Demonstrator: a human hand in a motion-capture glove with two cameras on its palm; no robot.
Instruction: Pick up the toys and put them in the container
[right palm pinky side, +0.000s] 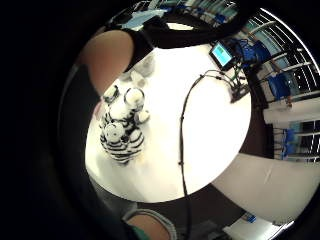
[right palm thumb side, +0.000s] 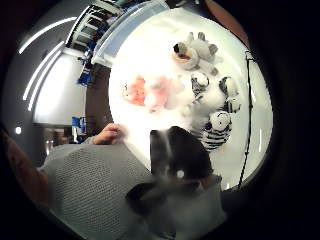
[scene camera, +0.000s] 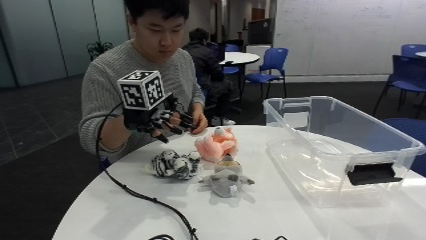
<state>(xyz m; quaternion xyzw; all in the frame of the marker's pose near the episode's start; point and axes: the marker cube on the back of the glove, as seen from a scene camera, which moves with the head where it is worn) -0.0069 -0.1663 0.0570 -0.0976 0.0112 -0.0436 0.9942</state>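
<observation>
Nearest the camera, a black cable (scene camera: 143, 197) trails over the table (scene camera: 279, 215) in front of three toys lying untouched: a striped toy (scene camera: 173, 165), a grey toy (scene camera: 226, 184) and a pink toy (scene camera: 217, 145). Your right hand (scene camera: 160, 121) hangs above the striped toy, fingers spread and holding nothing, so that toy lies almost straight below, its long axis across the table. The container (scene camera: 336, 145) stands open beyond the toys, away from the hand; no writing is legible.
</observation>
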